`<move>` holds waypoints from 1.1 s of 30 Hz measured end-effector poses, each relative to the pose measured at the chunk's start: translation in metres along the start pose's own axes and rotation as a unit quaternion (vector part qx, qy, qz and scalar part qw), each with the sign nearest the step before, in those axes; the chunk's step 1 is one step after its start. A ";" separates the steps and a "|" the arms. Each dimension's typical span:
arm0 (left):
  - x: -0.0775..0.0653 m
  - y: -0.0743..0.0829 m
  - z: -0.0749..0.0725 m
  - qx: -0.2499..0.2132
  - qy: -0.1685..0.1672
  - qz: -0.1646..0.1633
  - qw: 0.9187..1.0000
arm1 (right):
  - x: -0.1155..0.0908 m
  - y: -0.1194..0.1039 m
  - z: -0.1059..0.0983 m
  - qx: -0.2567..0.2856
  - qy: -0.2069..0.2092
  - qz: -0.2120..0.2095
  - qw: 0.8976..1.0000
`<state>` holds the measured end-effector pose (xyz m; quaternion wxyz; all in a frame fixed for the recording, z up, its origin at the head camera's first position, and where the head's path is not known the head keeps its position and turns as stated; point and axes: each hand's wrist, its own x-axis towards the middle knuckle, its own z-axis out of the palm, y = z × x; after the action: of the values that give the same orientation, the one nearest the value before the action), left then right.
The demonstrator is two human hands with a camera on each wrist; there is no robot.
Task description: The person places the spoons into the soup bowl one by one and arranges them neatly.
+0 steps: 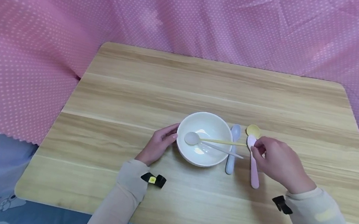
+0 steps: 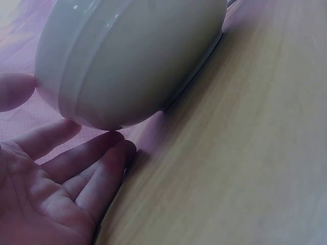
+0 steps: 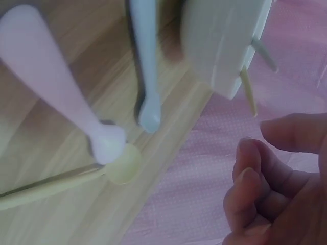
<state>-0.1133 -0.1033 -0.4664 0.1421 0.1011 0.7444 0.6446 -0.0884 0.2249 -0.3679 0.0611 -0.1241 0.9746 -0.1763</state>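
Observation:
A white bowl [image 1: 203, 160] stands on the table, its left side touched by the fingertips and thumb of my left hand [image 1: 157, 144]. In the left wrist view those fingers are fairly straight against the bowl's outer wall [image 2: 138, 66]. Across the bowl lie a pale spoon [image 1: 193, 138] and a yellow-handled spoon [image 1: 221, 142], whose head is hidden. My right hand [image 1: 276, 160] hovers right of the bowl, over a pink spoon [image 1: 254, 175]. Its fingers are loosely bent in the right wrist view, with a gap between thumb and fingertips and nothing held.
Right of the bowl a blue spoon [image 1: 230, 164] lies on the wooden table [image 1: 169, 88]. The pink spoon's head overlaps a yellow spoon [image 1: 253, 130]. Pink dotted cloth [image 1: 192, 15] hangs behind the table and along its sides.

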 end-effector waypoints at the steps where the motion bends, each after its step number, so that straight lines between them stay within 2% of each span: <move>1: -0.001 0.004 0.000 0.000 -0.001 -0.003 1.000 | -0.001 0.002 0.000 0.001 -0.004 0.006 1.000; 4: -0.005 0.016 0.001 0.007 -0.005 -0.006 1.000 | -0.004 0.008 0.003 0.003 -0.020 0.024 1.000; 7: -0.005 0.017 0.002 0.003 -0.004 -0.012 1.000 | -0.007 0.015 0.006 0.000 -0.038 0.040 0.999; 13: -0.005 0.016 0.002 0.001 -0.004 -0.010 1.000 | -0.012 0.029 0.013 -0.005 -0.055 0.059 0.997; 20: -0.006 0.016 0.002 0.005 -0.003 -0.016 1.000 | -0.019 0.045 0.017 -0.026 -0.054 0.077 0.995; 33: -0.005 0.014 0.001 0.000 0.001 -0.017 1.000 | -0.030 0.075 0.019 -0.021 -0.090 0.129 0.987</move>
<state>-0.1086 -0.1018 -0.4522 0.1528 0.0877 0.7462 0.6420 -0.0731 0.2944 -0.4104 0.1677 -0.0141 0.9765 -0.1345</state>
